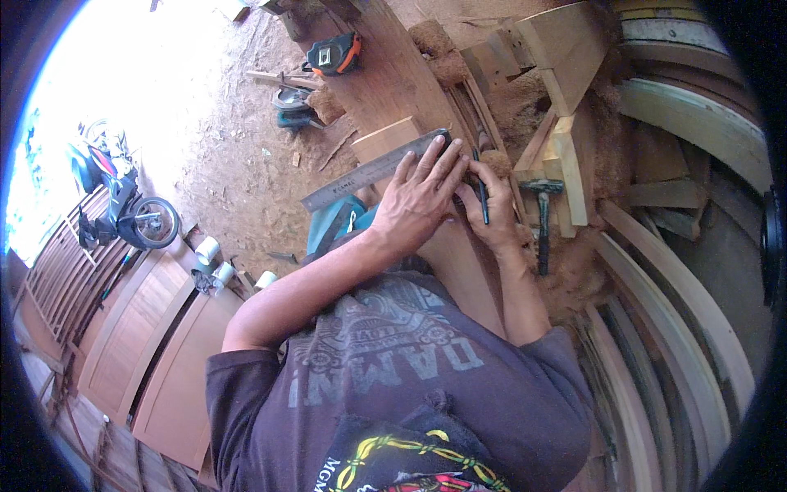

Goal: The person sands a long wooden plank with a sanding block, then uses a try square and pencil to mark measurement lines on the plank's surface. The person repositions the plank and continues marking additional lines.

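My left hand (420, 195) lies with its fingers stretched out over a metal ruler (348, 182), pressing it down. The ruler runs slantwise across the wooden plank (393, 78) and a short wooden block (385, 139). In my right hand (494, 215), close beside the left fingertips, is a thin dark pencil (484, 201), gripped between the fingers. Its tip and the surface under it are hard to make out. The plank continues under my hands toward my body.
An orange-and-black tape measure (334, 55) sits on the plank's far part. A hammer (543, 215) lies to the right among wood offcuts. A teal circular saw (295, 108) is on the ground at left. Curved boards (680, 328) fill the right side; a motorcycle (127, 201) stands far left.
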Motion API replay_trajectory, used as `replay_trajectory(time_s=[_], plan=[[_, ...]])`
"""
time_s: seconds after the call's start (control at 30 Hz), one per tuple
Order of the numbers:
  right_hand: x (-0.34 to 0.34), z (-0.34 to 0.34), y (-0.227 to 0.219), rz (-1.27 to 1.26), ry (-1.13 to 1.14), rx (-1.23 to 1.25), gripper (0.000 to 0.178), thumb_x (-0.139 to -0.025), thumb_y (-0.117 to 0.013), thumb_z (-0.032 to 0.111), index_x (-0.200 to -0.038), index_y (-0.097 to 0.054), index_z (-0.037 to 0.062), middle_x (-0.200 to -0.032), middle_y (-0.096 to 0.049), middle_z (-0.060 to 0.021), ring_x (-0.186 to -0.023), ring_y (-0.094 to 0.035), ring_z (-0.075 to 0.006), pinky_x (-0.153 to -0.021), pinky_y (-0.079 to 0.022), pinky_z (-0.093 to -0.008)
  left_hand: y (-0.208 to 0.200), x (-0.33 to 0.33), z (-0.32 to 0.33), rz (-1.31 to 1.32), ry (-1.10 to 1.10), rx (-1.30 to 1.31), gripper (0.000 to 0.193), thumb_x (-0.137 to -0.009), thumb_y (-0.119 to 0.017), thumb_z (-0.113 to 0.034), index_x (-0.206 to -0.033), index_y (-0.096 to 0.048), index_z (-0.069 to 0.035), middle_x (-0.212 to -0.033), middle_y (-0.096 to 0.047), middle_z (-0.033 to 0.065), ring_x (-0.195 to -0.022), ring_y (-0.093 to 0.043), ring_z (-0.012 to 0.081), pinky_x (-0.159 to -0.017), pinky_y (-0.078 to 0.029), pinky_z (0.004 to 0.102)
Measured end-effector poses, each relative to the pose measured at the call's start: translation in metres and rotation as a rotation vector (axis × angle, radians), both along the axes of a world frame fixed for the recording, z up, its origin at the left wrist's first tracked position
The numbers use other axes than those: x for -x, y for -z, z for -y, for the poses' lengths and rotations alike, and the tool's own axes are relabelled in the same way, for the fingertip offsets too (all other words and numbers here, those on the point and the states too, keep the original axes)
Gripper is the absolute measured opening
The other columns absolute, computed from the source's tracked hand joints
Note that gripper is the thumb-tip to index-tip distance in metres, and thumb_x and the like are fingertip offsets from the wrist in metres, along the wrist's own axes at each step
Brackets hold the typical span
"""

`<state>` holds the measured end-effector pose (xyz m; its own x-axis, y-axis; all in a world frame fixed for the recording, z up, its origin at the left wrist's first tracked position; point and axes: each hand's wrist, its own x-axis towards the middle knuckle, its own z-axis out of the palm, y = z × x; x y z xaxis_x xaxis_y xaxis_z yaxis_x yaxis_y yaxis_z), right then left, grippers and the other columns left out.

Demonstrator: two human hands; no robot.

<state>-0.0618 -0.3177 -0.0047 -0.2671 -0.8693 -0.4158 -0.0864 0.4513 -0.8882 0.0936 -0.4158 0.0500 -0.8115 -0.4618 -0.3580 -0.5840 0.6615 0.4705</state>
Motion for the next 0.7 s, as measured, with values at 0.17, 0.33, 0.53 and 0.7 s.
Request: replay_trajectory(time_s=[0.17,0.33,0.53,0.7], plan=[[-0.0002,0.0025,-0.0029,-0.032,-0.005,0.015,0.031,-0.094,-0.072,0.006,-0.123,-0.065,-0.0022,-0.095,-0.071,-0.0111,-0.083,-0.064,-0.0137,-0.075,-0.053,-0.0308,-0.0014,-0.0005,0.0005,-0.006,0.005,0.013,0.086,-0.085,-0.073,-0.026,-0.16,-0.035,-0.006,-0.169,-0.028,0.0125,-0.158,-0.024,0.0336,-0.121,-0.034,0.0558],[0.0002,0.0042,-0.0051,-0.077,-0.005,0.035,0.029,-0.094,-0.074,0.011,-0.121,-0.067,0.0013,-0.093,-0.074,-0.0182,-0.078,-0.073,-0.0252,-0.072,-0.056,-0.0373,0.0007,-0.0005,-0.0006,-0.013,0.001,0.028,0.081,-0.087,-0.068,-0.022,-0.159,-0.036,-0.005,-0.169,-0.028,0.0129,-0.158,-0.024,0.0338,-0.121,-0.034,0.0563],[-0.003,0.0052,-0.0078,-0.108,0.013,0.05,0.031,-0.093,-0.073,0.009,-0.121,-0.066,0.0002,-0.093,-0.073,-0.0165,-0.079,-0.07,-0.0232,-0.073,-0.055,-0.0361,0.0031,-0.0008,-0.0021,-0.018,0.002,0.052,0.079,-0.088,-0.066,-0.021,-0.159,-0.036,-0.005,-0.169,-0.028,0.0126,-0.158,-0.024,0.0337,-0.12,-0.034,0.0564],[-0.0027,0.0046,-0.0084,-0.109,0.002,0.045,0.032,-0.092,-0.071,0.005,-0.123,-0.065,-0.0005,-0.093,-0.07,-0.0116,-0.079,-0.063,-0.0161,-0.074,-0.052,-0.0327,0.0029,-0.0009,-0.0023,-0.026,-0.003,0.041,0.078,-0.088,-0.066,-0.02,-0.159,-0.036,-0.006,-0.169,-0.029,0.0125,-0.157,-0.026,0.0334,-0.12,-0.036,0.0561]])
